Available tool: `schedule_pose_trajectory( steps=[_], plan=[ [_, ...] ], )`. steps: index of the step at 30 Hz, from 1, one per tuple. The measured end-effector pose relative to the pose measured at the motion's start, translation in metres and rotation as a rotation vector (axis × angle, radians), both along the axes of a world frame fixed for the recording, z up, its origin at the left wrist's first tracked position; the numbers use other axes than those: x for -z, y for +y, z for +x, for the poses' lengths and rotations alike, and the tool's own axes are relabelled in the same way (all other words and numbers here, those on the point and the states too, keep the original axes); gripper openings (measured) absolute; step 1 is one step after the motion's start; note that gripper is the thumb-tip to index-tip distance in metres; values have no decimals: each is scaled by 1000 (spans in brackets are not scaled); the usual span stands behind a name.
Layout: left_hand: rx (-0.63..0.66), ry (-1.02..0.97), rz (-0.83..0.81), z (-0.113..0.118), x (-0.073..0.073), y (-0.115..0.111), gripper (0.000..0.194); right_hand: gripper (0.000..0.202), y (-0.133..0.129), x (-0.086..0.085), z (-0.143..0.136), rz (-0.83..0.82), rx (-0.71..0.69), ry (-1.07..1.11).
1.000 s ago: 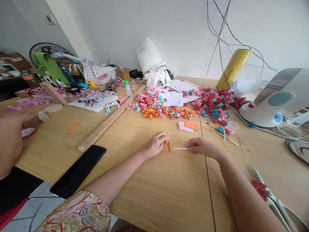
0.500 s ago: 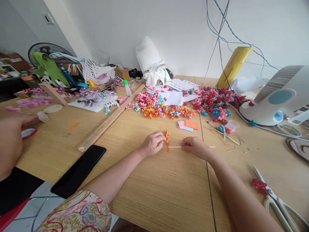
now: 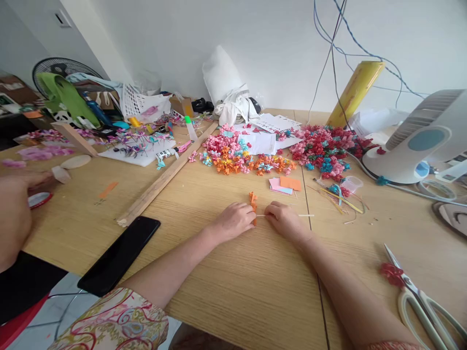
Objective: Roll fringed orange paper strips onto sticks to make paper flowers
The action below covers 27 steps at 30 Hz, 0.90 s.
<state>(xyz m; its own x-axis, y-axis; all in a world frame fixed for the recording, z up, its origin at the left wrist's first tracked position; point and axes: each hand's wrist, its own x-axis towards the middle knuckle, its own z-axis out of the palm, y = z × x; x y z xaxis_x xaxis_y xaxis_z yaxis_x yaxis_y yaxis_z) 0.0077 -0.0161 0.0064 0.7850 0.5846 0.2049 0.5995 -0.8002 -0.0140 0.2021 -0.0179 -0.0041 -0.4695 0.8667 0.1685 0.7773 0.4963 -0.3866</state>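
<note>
My left hand [image 3: 236, 220] is closed on an orange paper strip [image 3: 253, 198] whose upper end is notched and curled. The strip's lower part is mostly behind my fingers. A thin white stick [image 3: 306, 215] runs sideways across the strip, its left end at my left fingertips. My right hand [image 3: 282, 218] pinches the stick around its middle, and the rest sticks out to the right. Just beyond my hands lie small pink, blue and orange paper sheets [image 3: 290, 183]. Behind them is a heap of orange and pink paper flowers [image 3: 228, 163].
White-handled scissors [image 3: 412, 287] lie at right, a black phone [image 3: 120, 255] at left. A wooden bar [image 3: 168, 177] crosses the table diagonally. Red flowers [image 3: 321, 143] are heaped beside a white desk fan [image 3: 412, 141]. Another person's hand [image 3: 14, 209] is at the left edge.
My right hand has slid left along with the stick, closer to my left hand. My left fingers have moved lower on the orange strip and now cover more of it.
</note>
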Motion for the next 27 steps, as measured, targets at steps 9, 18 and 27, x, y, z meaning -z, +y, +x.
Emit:
schedule_pose_trajectory(
  steps=[9,18,27],
  plan=[
    [-28,25,73,5,9,0,12,16,0,0,-3,12,18,-40],
    [-35,-12,63,4,10,2,13,15,-2,1,-4,-3,28,-16],
    [-36,-299,-28,5,17,8,4,16,-7,-2,-10,-17,16,41]
  ],
)
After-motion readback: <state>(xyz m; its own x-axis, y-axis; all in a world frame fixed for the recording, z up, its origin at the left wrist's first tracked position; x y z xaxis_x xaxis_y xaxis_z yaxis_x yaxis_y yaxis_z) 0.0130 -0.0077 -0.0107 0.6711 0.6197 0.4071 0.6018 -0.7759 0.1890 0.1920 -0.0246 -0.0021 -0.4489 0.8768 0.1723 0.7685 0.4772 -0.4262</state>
